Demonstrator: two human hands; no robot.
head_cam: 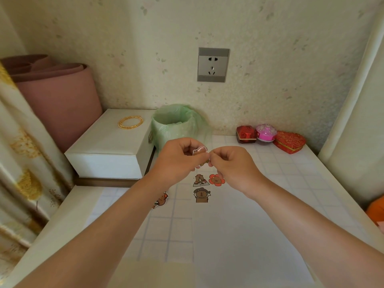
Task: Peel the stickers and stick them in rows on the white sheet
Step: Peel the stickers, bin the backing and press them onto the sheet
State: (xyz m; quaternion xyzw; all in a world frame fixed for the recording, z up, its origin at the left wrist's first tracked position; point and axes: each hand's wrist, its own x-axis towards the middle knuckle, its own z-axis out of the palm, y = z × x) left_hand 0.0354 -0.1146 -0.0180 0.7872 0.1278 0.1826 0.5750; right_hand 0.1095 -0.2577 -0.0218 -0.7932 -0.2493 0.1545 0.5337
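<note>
above the worktop [291,169], over the far end of the white sheet [239,235]: one sticker [199,150], pinched between left hand [178,161] and right hand [232,165], both grasping it. three stickers [200,180] sit stuck below. best peeled slowly from an edge, without creasing.

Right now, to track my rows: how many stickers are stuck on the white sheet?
3. An upper capybara sticker and a red flower sticker sit side by side; a helmeted capybara sticker lies below the first. The left hand and right hand may hide more.
</note>
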